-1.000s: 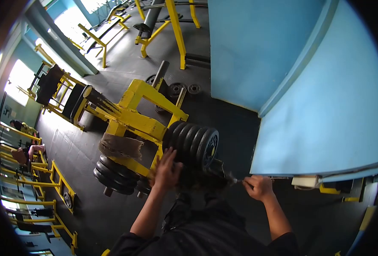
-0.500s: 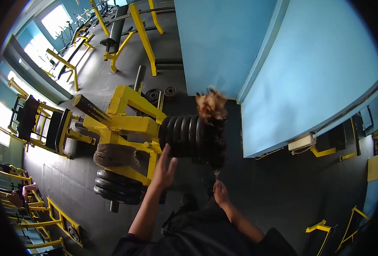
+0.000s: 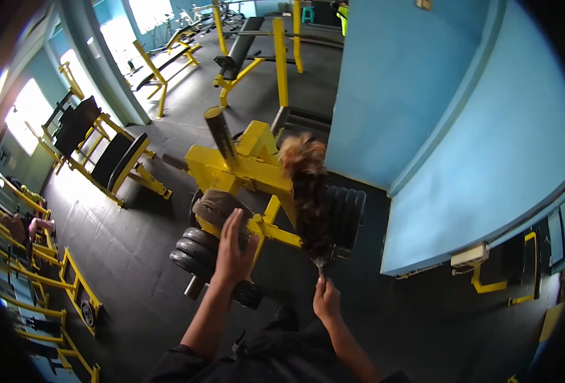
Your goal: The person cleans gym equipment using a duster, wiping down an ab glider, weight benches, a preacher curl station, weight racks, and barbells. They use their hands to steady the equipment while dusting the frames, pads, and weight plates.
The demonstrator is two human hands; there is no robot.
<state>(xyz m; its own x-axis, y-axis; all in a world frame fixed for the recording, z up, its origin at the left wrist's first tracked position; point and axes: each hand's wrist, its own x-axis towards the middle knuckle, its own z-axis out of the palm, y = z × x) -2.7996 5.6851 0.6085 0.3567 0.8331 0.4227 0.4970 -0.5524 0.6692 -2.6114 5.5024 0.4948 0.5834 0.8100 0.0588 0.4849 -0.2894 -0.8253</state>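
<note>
My right hand (image 3: 326,299) is closed round the handle of a feather duster (image 3: 312,210), whose dark feathers rise to a light brown tip. The duster stands up in front of the yellow machine frame (image 3: 266,175) and partly covers the black weight plates (image 3: 348,214) on its right side. My left hand (image 3: 234,249) is raised with its fingers stretched out and holds nothing. Just behind it are the brown cloth-like wrap (image 3: 217,207) on the frame and more black plates (image 3: 195,249) at lower left.
A blue wall (image 3: 461,166) stands at the right, with a white box (image 3: 469,256) low on it. Yellow-framed benches (image 3: 241,51) are at the back. Another machine with black pads (image 3: 119,159) stands at the left, and several yellow frames (image 3: 72,274) are at lower left.
The view has turned, so the machine appears farther right and more of the back room shows. The duster has moved from beyond the plates' right end to in front of the frame.
</note>
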